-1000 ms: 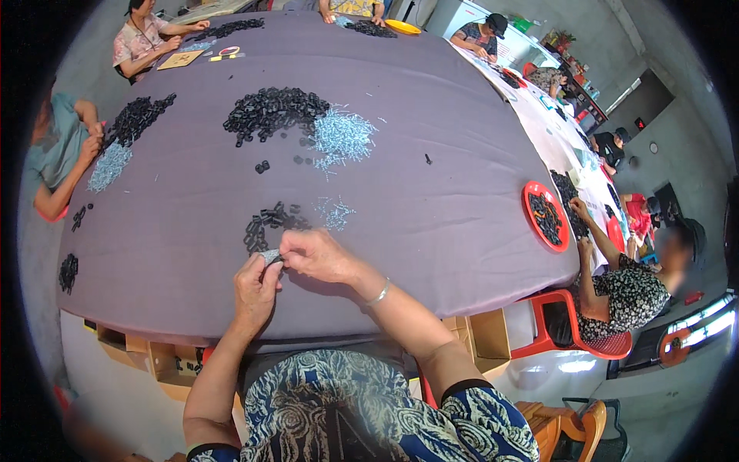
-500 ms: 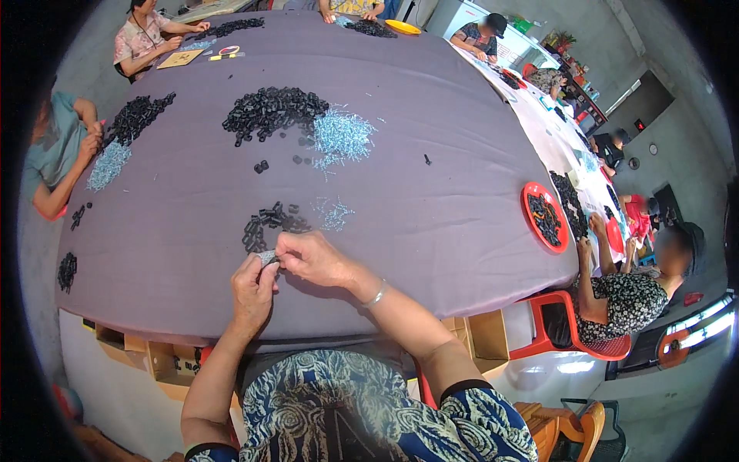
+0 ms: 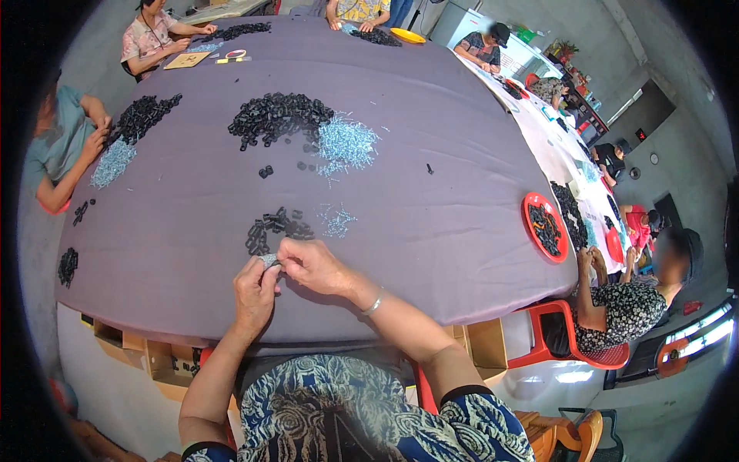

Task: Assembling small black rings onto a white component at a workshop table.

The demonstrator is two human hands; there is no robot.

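My left hand (image 3: 255, 294) is closed in a pinch, with a grey wrap (image 3: 269, 260) around a fingertip. My right hand (image 3: 314, 267), bangle at the wrist, meets it with thumb and forefinger pressed together. Whatever the two hold between their fingertips is too small and covered to make out. Just beyond them lies a loose group of short black plastic pieces (image 3: 271, 225). To its right is a small scatter of thin silvery-blue pins or screws (image 3: 336, 221).
Farther back lie a large heap of black pieces (image 3: 277, 117) and a heap of silvery-blue pins (image 3: 346, 144) on the purple-grey cloth (image 3: 431, 231). A red plate (image 3: 565, 245) of dark parts stands at the right. Co-workers sit around, one at the left (image 3: 65, 146).
My hands stay together in nearly the same pinch. The whole view has shifted slightly. At the right, the co-worker's hands have come closer together.
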